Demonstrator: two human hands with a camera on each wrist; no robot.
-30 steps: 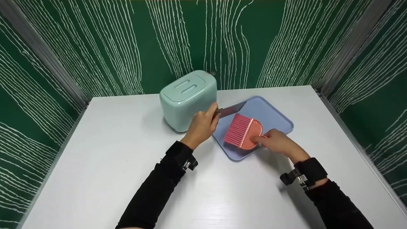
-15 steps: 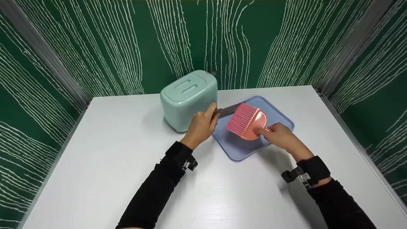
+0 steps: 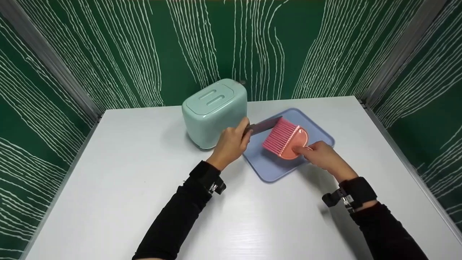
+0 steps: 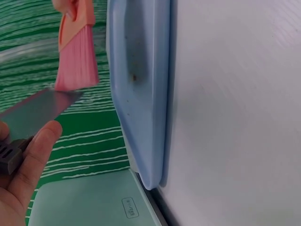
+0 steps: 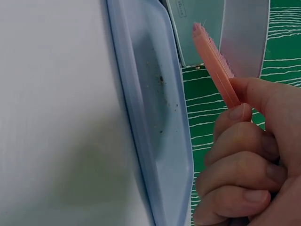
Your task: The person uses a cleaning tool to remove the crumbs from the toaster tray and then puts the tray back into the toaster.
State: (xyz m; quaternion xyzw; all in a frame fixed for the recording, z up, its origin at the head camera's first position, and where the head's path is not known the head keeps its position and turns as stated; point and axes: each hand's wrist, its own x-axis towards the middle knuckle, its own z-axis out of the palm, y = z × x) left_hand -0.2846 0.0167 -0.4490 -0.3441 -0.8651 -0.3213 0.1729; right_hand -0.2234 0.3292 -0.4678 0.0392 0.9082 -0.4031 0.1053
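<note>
My left hand (image 3: pixel 231 146) grips the dark handle (image 4: pixel 13 155) of a kitchen knife (image 3: pixel 265 125) beside the toaster. Its broad grey blade points right, raised over a blue tray (image 3: pixel 265 173). Between thumb and fingers, my right hand (image 3: pixel 321 155) pinches the orange grip of a small brush (image 3: pixel 283 137) with pink bristles. The bristles angle up and left, and their far corner overlaps the blade's end. In the left wrist view the bristle ends lie right at the blade's tip. Dark crumbs (image 5: pixel 161 80) are scattered on the tray beneath.
A mint-green toaster (image 3: pixel 213 115) stands at the back of the white table (image 3: pixel 144 198), close left of the tray. Behind the table rises a green wall (image 3: pixel 180 47) with pale lines, and metal posts (image 3: pixel 397 54) mark the corners.
My right hand has lifted the brush from low over the tray up to the knife blade, then shifted it slightly right along it. The left hand and knife have hardly moved.
</note>
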